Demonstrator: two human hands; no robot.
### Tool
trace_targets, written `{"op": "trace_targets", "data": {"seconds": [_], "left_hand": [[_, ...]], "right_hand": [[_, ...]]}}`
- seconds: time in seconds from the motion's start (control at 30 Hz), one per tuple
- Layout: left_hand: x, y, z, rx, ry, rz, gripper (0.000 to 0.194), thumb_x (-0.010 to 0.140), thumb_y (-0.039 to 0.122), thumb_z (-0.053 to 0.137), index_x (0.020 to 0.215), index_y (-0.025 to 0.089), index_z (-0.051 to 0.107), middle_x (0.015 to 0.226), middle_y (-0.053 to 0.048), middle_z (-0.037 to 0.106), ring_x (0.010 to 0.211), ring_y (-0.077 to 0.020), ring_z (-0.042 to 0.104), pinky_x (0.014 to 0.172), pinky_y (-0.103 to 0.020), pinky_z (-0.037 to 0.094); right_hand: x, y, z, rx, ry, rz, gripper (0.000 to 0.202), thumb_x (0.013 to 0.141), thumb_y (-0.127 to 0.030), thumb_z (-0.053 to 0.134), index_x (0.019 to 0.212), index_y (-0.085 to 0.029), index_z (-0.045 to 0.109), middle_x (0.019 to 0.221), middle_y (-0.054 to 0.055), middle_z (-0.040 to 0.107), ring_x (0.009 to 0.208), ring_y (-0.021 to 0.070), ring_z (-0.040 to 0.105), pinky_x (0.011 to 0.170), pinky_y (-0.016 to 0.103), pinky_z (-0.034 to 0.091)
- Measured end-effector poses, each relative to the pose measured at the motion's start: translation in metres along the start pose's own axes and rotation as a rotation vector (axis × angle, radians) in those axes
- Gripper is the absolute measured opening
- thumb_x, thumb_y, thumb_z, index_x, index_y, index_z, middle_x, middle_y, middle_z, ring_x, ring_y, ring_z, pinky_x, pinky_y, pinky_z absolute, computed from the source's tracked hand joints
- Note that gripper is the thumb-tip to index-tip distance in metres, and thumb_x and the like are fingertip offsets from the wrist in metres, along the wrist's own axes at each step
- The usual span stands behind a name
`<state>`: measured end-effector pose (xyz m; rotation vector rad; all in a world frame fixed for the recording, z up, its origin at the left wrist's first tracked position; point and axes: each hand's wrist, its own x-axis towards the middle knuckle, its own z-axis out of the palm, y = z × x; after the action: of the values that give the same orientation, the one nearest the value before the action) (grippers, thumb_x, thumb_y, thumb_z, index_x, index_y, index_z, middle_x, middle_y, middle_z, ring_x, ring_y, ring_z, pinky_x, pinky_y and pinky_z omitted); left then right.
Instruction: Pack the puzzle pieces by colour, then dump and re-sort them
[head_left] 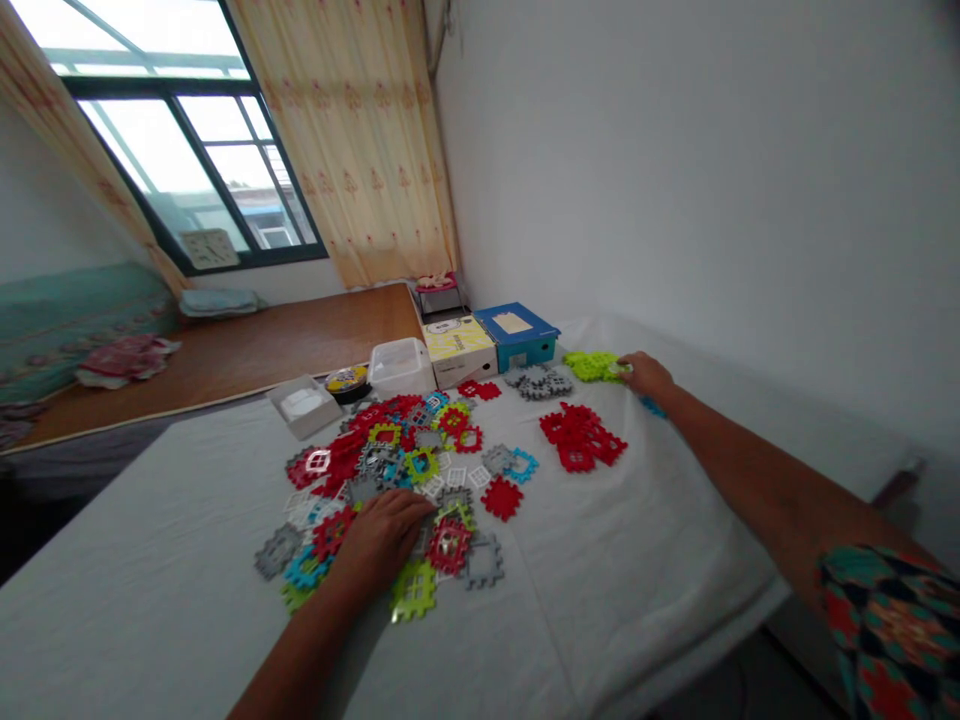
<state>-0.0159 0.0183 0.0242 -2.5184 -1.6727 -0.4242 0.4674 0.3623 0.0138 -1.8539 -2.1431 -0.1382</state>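
My left hand [390,525] lies palm down on the near part of a mixed heap of plastic interlocking tiles [345,455], with notched edges, in red, grey, blue, green and white. Its fingers lie over the pieces and hold nothing that I can see. Off to the right, my right hand [646,378] reaches to a small group of lime-green tiles [592,366]. Its fingers are closed on a green tile [619,370] at that group's right edge. A blue tile [652,406] shows partly beneath the right wrist. Red tiles [581,437] lie grouped nearer, beside grey tiles [537,382].
A yellow-white box [460,347] and a blue box [517,332] stand at the table's back, near the wall. Left of them are a clear plastic container [401,366], a round black-rimmed tin [347,382] and a white tray [303,405]. A white cloth [172,540] covers the table.
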Motion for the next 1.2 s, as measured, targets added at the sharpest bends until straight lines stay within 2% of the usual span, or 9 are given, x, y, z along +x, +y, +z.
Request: {"op": "trace_targets", "data": {"seconds": [0.3,0.5,0.6,0.67,0.77,0.87,0.93,1.07,1.2], "left_hand": [[-0.002,-0.003,0.004,-0.022,-0.015,-0.011,0.028,0.093,0.019,0.048,0.111,0.026,0.068,0.112,-0.004,0.070,0.107,-0.0206,0.063,0.095,-0.037,0.048],[-0.001,-0.003,0.004,-0.039,0.012,-0.021,0.027,0.092,0.019,0.049,0.109,0.027,0.069,0.111,-0.003,0.071,0.106,-0.0196,0.063,0.095,-0.035,0.047],[0.000,0.000,0.001,-0.038,0.004,-0.023,0.027,0.092,0.019,0.048,0.108,0.025,0.069,0.110,-0.004,0.071,0.105,-0.0201,0.063,0.094,-0.035,0.047],[0.001,0.003,-0.002,-0.032,-0.010,-0.028,0.027,0.092,0.019,0.047,0.107,0.024,0.070,0.110,-0.005,0.071,0.104,-0.0206,0.063,0.092,-0.036,0.047],[0.003,0.009,-0.007,-0.026,-0.032,-0.034,0.028,0.092,0.018,0.047,0.107,0.024,0.070,0.109,-0.006,0.071,0.104,-0.0208,0.062,0.092,-0.035,0.047],[0.003,0.012,-0.009,-0.023,-0.044,-0.048,0.028,0.092,0.018,0.048,0.107,0.024,0.070,0.110,-0.005,0.071,0.105,-0.0211,0.062,0.092,-0.036,0.047],[0.003,0.012,-0.008,-0.017,-0.044,-0.061,0.028,0.092,0.018,0.048,0.107,0.024,0.070,0.110,-0.005,0.071,0.105,-0.0213,0.062,0.092,-0.037,0.047],[0.001,0.011,-0.006,-0.020,-0.029,-0.050,0.027,0.092,0.019,0.048,0.107,0.024,0.070,0.110,-0.005,0.071,0.105,-0.0204,0.062,0.092,-0.036,0.047],[0.002,0.011,-0.007,-0.020,-0.050,-0.043,0.026,0.091,0.019,0.050,0.108,0.024,0.070,0.110,-0.006,0.071,0.106,-0.0207,0.062,0.092,-0.036,0.047]], "right_hand": [[-0.009,-0.016,-0.021,-0.107,-0.059,0.020,0.036,0.094,-0.034,0.043,0.116,-0.024,0.069,0.115,0.012,0.069,0.103,0.0252,0.064,0.081,0.034,0.048],[-0.025,-0.022,-0.049,-0.224,0.085,-0.012,0.031,0.093,-0.024,0.042,0.104,-0.016,0.070,0.108,0.019,0.068,0.102,0.0271,0.063,0.081,0.038,0.046],[-0.035,-0.044,-0.064,-0.055,0.167,0.012,0.032,0.093,-0.029,0.043,0.105,-0.017,0.071,0.106,0.015,0.070,0.096,0.0248,0.064,0.078,0.035,0.047],[-0.051,-0.076,-0.069,0.182,0.100,-0.129,0.031,0.091,-0.032,0.047,0.104,-0.018,0.071,0.100,0.010,0.072,0.090,0.0218,0.065,0.076,0.031,0.048],[-0.089,-0.145,-0.068,0.556,-0.171,-0.462,0.027,0.085,-0.033,0.057,0.101,-0.018,0.072,0.093,0.005,0.074,0.084,0.0183,0.066,0.076,0.028,0.049],[-0.126,-0.209,-0.067,0.779,-0.427,-0.587,0.031,0.086,-0.036,0.057,0.103,-0.016,0.071,0.092,0.005,0.074,0.077,0.0162,0.067,0.069,0.026,0.051],[-0.135,-0.234,-0.070,0.809,-0.512,-0.624,0.033,0.090,-0.036,0.052,0.110,-0.016,0.069,0.097,0.006,0.073,0.076,0.0153,0.068,0.067,0.025,0.051],[-0.128,-0.237,-0.079,0.486,-0.403,-0.628,0.028,0.089,-0.025,0.054,0.110,-0.015,0.069,0.111,0.010,0.071,0.094,0.0196,0.067,0.082,0.029,0.049],[-0.132,-0.220,-0.074,0.173,-0.500,-0.565,0.047,0.079,-0.037,0.070,0.121,-0.018,0.063,0.115,0.010,0.070,0.102,0.0245,0.064,0.083,0.029,0.047]]}}
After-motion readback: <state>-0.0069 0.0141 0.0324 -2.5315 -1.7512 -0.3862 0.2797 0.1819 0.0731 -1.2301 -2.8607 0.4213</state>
